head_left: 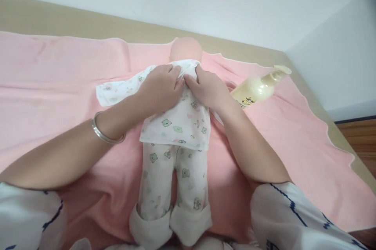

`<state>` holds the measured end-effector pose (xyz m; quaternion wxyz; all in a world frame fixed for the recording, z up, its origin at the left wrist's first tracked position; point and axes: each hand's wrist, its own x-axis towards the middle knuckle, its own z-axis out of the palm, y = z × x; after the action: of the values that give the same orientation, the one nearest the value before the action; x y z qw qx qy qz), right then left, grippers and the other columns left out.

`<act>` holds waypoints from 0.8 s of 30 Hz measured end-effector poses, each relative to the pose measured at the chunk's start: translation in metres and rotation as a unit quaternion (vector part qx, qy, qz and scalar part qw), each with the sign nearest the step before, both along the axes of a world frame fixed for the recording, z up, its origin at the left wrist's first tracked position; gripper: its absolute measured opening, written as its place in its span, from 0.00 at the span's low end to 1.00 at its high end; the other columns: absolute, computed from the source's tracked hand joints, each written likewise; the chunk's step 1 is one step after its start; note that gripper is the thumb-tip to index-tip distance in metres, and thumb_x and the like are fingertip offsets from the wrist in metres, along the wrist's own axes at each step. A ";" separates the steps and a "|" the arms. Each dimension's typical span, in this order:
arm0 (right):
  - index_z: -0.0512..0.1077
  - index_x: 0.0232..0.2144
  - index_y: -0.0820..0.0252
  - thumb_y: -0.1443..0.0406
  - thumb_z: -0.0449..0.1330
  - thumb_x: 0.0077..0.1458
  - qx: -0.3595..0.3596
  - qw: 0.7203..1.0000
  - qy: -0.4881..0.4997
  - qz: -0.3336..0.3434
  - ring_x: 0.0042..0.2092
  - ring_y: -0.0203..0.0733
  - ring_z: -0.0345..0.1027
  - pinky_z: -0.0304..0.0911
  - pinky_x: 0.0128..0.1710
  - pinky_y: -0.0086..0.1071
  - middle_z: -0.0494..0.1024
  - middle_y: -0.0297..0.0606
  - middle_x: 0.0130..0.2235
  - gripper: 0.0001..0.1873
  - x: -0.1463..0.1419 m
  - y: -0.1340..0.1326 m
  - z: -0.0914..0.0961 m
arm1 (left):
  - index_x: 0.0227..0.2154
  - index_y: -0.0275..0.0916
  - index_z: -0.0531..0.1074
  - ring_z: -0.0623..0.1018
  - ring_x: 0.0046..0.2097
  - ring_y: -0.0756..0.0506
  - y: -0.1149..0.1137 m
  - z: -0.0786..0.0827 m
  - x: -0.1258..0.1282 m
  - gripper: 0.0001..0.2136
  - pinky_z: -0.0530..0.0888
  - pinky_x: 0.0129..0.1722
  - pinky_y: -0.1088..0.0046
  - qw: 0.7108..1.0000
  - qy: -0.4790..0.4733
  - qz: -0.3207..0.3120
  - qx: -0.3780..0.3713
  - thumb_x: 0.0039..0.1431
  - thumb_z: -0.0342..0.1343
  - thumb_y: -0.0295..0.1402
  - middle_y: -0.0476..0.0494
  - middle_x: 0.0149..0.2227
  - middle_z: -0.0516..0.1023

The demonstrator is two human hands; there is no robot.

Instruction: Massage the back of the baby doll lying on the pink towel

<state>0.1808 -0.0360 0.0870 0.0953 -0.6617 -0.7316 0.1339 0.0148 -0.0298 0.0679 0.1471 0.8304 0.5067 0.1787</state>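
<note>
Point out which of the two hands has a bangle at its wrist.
The left hand: a silver bangle circles that wrist, while the right hand has a bare wrist.

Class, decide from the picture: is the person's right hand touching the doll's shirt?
Touching. The head view shows the right hand with its thumb lying against the shirt, no gap visible, below the doll's head.

Pale-yellow plastic pump bottle [258, 88]: base hid. by R hand [210, 88]; fine print illeg.
Smooth pinkish doll head [186, 49]: lower pt hid. by white printed shirt [173, 126].
Pink cloth blanket [293, 140]: L edge cut off.
</note>
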 end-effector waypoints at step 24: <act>0.73 0.53 0.58 0.50 0.49 0.69 0.001 0.998 0.063 0.024 0.51 0.61 0.75 0.71 0.51 0.55 0.82 0.50 0.49 0.24 0.010 -0.009 0.009 | 0.52 0.45 0.78 0.76 0.62 0.35 0.018 -0.036 -0.001 0.18 0.70 0.67 0.49 0.975 -0.195 0.105 0.011 0.68 0.48 0.39 0.40 0.57 0.80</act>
<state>0.1911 -0.0447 0.0961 0.1386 -0.6342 -0.7398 0.1771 0.0134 -0.0115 0.0319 0.2145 0.7233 0.5507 0.3571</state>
